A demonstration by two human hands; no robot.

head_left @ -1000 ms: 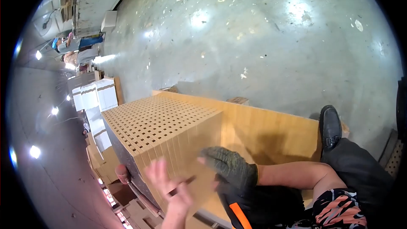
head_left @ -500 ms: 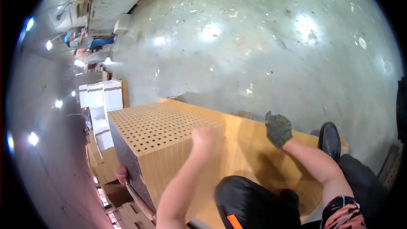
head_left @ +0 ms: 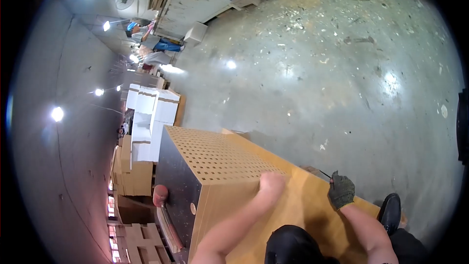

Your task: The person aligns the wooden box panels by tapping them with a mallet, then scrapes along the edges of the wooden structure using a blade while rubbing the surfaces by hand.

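A stack of tan boards (head_left: pixel 220 161) pierced with rows of square holes stands beside me, its side faced by a dark speckled panel (head_left: pixel 183 166). At the stack's near corner is my bare left hand (head_left: pixel 272 184), fingers curled into a fist; whatever it may grip is hidden. A smooth yellowish wooden board (head_left: pixel 298 193) runs along the stack towards my foot. My right hand (head_left: pixel 341 190), in a dark knitted glove, has its fingers closed over the far edge of that board. My knee (head_left: pixel 293 247) is close to the board.
White wrapped stacks (head_left: pixel 152 117) and brown cardboard (head_left: pixel 134 176) stand at the left. A round reddish object (head_left: pixel 160 195) sits by the dark panel. Co-workers (head_left: pixel 156 44) are in the distance near a whitish bench (head_left: pixel 188 10). Scraps litter the concrete floor (head_left: pixel 293 93).
The view has swung, so the stack, the board and both hands appear lower and further right. My left hand remains near the stack's corner, and my right hand stays at the board's edge.
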